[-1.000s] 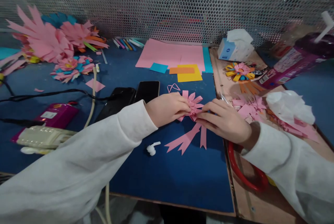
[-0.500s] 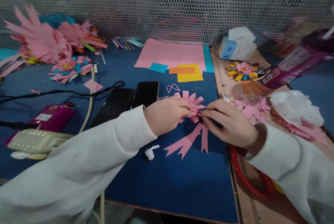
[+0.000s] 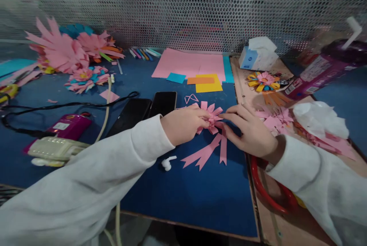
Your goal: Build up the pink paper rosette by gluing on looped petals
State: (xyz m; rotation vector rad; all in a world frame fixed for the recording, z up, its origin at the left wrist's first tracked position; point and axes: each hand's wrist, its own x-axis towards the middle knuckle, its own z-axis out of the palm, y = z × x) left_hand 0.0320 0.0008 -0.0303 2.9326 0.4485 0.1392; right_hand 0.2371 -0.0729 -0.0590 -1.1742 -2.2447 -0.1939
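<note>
A pink paper flower [image 3: 212, 118] with looped petals lies on the blue table top, its forked ribbon tails [image 3: 204, 153] spread toward me. My left hand [image 3: 186, 123] presses and grips the flower's left side and centre with thumb and fingers, covering part of it. At the right edge of the flower is my right hand [image 3: 250, 129], its thumb and fingers apart around the petal tips. Whether its fingertips touch the paper I cannot tell. Just behind the flower is a small folded pink paper loop [image 3: 191, 98].
Two phones [image 3: 163, 103] lie left of the flower, and a white earbud [image 3: 168, 163] in front. Pink sheets [image 3: 183, 62] and a tissue box [image 3: 256, 57] stand behind. Red-handled scissors [image 3: 268, 196] sit under my right forearm; a purple bottle [image 3: 321, 68] leans right. Finished paper flowers [image 3: 64, 52] fill the back left.
My right fingers have spread and drawn slightly apart at the flower's right edge. My left hand keeps its grip. The whole view has shifted a little.
</note>
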